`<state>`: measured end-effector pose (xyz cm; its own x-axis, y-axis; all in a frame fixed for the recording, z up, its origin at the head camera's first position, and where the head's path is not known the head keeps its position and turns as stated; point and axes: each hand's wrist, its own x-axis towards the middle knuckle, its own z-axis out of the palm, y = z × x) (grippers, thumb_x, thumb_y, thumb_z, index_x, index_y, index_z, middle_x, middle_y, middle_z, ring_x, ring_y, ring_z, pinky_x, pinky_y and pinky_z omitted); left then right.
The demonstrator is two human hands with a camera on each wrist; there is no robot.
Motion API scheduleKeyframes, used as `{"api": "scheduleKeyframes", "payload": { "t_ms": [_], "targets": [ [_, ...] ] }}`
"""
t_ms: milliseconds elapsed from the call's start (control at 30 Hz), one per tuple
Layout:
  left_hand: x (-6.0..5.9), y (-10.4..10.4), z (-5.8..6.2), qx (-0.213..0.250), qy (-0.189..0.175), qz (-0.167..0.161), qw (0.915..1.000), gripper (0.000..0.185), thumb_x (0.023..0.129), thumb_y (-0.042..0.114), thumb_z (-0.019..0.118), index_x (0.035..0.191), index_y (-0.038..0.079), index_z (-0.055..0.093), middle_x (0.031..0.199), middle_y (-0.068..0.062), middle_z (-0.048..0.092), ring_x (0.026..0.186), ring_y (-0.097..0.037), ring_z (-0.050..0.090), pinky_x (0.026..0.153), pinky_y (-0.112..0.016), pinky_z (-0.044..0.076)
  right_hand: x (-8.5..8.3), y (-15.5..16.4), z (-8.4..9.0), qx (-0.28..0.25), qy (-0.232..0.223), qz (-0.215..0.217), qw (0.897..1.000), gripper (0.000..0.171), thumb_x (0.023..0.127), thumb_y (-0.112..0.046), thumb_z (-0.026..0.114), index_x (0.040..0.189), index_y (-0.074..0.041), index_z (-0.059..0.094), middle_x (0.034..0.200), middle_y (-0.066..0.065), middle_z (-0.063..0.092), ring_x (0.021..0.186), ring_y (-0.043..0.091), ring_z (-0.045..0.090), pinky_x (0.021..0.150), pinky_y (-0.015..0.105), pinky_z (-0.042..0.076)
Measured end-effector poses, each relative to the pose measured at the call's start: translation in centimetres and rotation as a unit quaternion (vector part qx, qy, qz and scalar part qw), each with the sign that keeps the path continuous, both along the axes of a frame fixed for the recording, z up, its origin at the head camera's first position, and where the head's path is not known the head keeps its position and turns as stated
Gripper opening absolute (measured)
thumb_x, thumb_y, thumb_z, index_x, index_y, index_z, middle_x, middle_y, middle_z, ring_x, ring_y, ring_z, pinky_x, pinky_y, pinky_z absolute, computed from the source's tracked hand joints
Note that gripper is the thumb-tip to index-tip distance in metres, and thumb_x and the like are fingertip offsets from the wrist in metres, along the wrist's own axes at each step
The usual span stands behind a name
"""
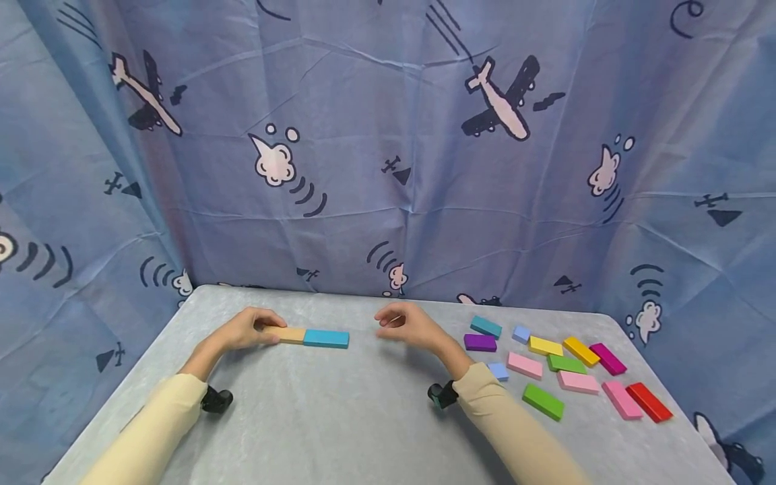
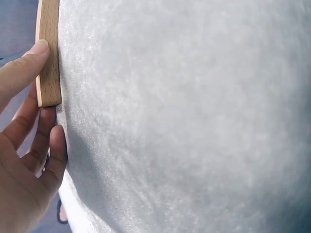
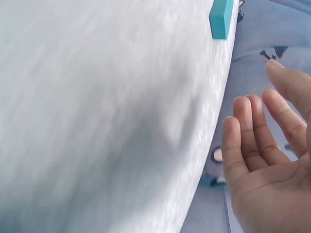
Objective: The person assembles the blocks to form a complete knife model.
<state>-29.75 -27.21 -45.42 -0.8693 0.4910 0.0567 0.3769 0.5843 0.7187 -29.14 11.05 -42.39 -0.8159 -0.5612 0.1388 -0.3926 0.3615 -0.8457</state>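
Left hand: the left hand (image 1: 245, 329) lay at the near-left end of the wooden block (image 1: 289, 335), fingers nearly straight; in the wrist view the thumb pressed the block's end, pinching nothing.
Right hand: the right hand (image 1: 405, 325) hovered loose and spread just right of the row, holding nothing, clear of the worktop (image 1: 339, 411).
Row: the wooden block sat flat, end to end with the blue block (image 1: 326, 339), the two touching.
Risk one: a firmer thumb push could have slid both blocks and skewed the line; nothing braced the blue block's far end.
Risk two: the right sleeve (image 1: 515, 431) lay close to the small blue block (image 1: 498, 371) and the loose pile (image 1: 564, 374); a sweep could have scattered them.
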Motion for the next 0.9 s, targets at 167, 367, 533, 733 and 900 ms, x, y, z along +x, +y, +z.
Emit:
{"api": "scheduleKeyframes", "payload": {
  "t_ms": [167,367,533,733,900],
  "targets": [
    [0.2,-0.1,0.1,0.002,0.003,0.001,1.0,0.027,0.08,0.009,0.075,0.105,0.003,0.069,0.097,-0.006,0.066,0.088,-0.024,0.058,0.077,-0.04,0.045,1.7,2.0,2.4,0.005,-0.01,0.004,1.0,0.022,0.083,0.0,0.069,0.105,0.003,0.064,0.1,0.019,0.061,0.091,0.036,0.058,0.076,0.037,0.047],
    [0.3,0.0,0.0,0.004,0.012,0.003,0.9999,0.026,0.079,0.008,0.075,0.104,0.002,0.069,0.096,-0.006,0.066,0.086,-0.023,0.058,0.077,-0.038,0.045,2.2,5.6,2.4,0.009,-0.008,-0.009,1.0,0.022,0.085,-0.004,0.068,0.106,0.001,0.065,0.105,0.015,0.061,0.095,0.036,0.057,0.08,0.042,0.046],
    [0.2,0.1,-0.1,0.004,0.011,0.006,0.9999,0.026,0.08,0.008,0.075,0.104,0.003,0.069,0.096,-0.005,0.066,0.087,-0.022,0.058,0.078,-0.04,0.045,1.6,9.7,0.9,0.012,-0.021,-0.035,0.999,0.024,0.087,-0.013,0.068,0.109,-0.004,0.065,0.111,0.017,0.06,0.098,0.033,0.057,0.079,0.035,0.048],
    [0.1,0.0,-0.3,0.001,0.012,0.005,0.9999,0.026,0.08,0.009,0.075,0.105,0.005,0.069,0.097,-0.003,0.066,0.088,-0.021,0.057,0.078,-0.037,0.045,1.6,13.7,0.3,0.033,0.012,-0.073,0.997,0.028,0.086,-0.018,0.07,0.11,-0.006,0.065,0.112,0.018,0.06,0.097,0.03,0.059,0.08,0.029,0.048],
    [0.2,0.0,-0.2,0.005,0.025,0.002,0.9997,0.025,0.079,0.008,0.075,0.103,0.004,0.069,0.095,-0.004,0.066,0.086,-0.021,0.057,0.075,-0.036,0.045,1.6,16.3,0.1,0.051,0.021,-0.093,0.994,0.035,0.082,-0.02,0.074,0.111,-0.003,0.064,0.111,0.019,0.061,0.1,0.034,0.058,0.082,0.027,0.046]
  ]
}}
